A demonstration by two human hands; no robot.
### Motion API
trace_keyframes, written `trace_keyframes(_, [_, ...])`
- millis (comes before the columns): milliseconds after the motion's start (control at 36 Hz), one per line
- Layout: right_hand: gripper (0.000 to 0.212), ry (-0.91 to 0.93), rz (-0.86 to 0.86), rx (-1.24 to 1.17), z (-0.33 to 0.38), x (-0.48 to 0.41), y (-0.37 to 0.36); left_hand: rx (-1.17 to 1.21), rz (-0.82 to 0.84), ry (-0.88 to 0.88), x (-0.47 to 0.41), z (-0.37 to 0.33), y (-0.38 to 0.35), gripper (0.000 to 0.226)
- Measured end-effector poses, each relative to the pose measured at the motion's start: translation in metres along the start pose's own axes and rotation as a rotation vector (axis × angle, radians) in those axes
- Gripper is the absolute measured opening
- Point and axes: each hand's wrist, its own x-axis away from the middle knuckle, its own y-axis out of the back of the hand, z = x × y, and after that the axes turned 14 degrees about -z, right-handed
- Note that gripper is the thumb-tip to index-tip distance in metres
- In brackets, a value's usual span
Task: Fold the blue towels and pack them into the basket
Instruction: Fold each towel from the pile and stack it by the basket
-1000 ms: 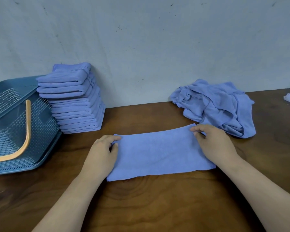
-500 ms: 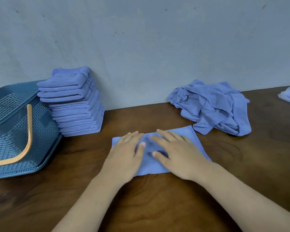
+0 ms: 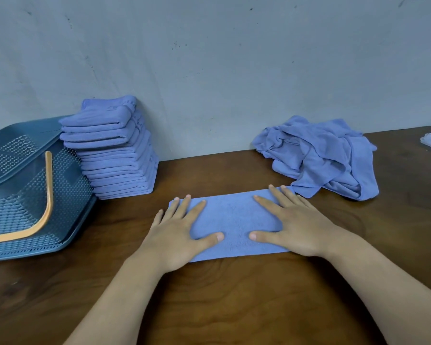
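Stack of folded towels (image 3: 115, 148) stands beside basket (image 3: 23, 195), unpacked; left hand (image 3: 177, 232) and right hand (image 3: 294, 227) press flat, fingers straight, on a half-folded towel (image 3: 234, 220); crumpled pile (image 3: 321, 155) remains.

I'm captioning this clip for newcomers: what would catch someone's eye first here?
First, the left hand and right hand pressed flat on a folded blue towel in the middle of the table. Then the tall stack of folded towels against the wall at left, beside the blue basket with its orange handle, and the crumpled towel heap at right.
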Motion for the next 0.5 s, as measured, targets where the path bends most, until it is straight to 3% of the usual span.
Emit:
trace_keyframes(306, [0.108, 0.0, 0.014, -0.008, 0.0, -0.001, 0.001, -0.032, -0.015, 0.009, -0.001, 0.008, 0.011, 0.112])
trace_keyframes(417, [0.11, 0.008, 0.018, 0.015, 0.0, -0.002, -0.001, -0.005, -0.21, -0.128, -0.001, -0.018, 0.014, 0.089])
trace_keyframes(500, [0.111, 0.001, 0.012, 0.024, 0.0, -0.003, -0.002, 0.082, -0.158, -0.223, -0.011, -0.053, 0.008, 0.075])
